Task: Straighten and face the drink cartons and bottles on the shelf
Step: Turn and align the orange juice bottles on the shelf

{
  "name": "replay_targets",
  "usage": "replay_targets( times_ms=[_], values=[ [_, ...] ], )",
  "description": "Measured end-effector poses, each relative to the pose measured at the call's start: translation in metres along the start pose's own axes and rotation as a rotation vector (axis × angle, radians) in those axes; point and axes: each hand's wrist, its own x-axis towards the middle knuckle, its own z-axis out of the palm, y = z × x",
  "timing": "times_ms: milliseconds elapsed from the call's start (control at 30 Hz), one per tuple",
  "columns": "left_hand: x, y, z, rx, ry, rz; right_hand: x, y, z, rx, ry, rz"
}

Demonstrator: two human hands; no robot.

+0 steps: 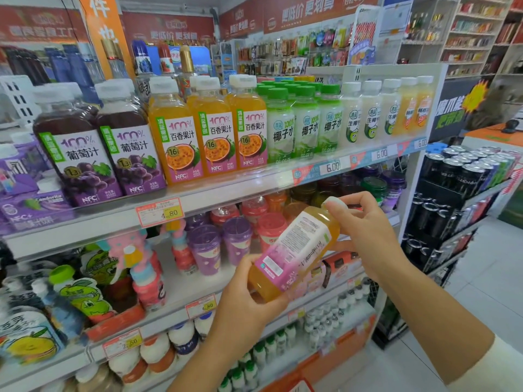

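Observation:
I hold an orange passion-fruit juice bottle (294, 251) tilted in front of the shelves, its white cap up to the right and its back label toward me. My left hand (249, 295) grips its base. My right hand (365, 224) grips its neck and cap end. On the top shelf (226, 193) stand two purple grape juice bottles (104, 154), three matching orange juice bottles (209, 131), green-capped coconut water bottles (305, 120) and white-capped pale bottles (373, 111), labels facing out.
Below are shelves of purple and pink cup drinks (220, 244), pouch drinks (85, 290) and small white bottles (181, 340). A black rack of cans (464, 176) stands to the right. Grey floor tiles (481, 284) lie beyond my right arm.

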Motion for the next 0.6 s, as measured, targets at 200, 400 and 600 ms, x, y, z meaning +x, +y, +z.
replay_targets(
  times_ms=[200, 400, 600],
  values=[
    [0.011, -0.003, -0.015, -0.195, -0.166, -0.202, 0.0, 0.004, 0.001, 0.059, -0.029, -0.04],
    [0.017, -0.007, -0.021, -0.284, -0.33, -0.23, -0.004, 0.013, 0.005, 0.137, -0.135, -0.005],
    [0.014, -0.008, -0.01, 0.18, 0.004, 0.013, 0.001, 0.004, 0.007, 0.031, -0.121, 0.029]
  ],
)
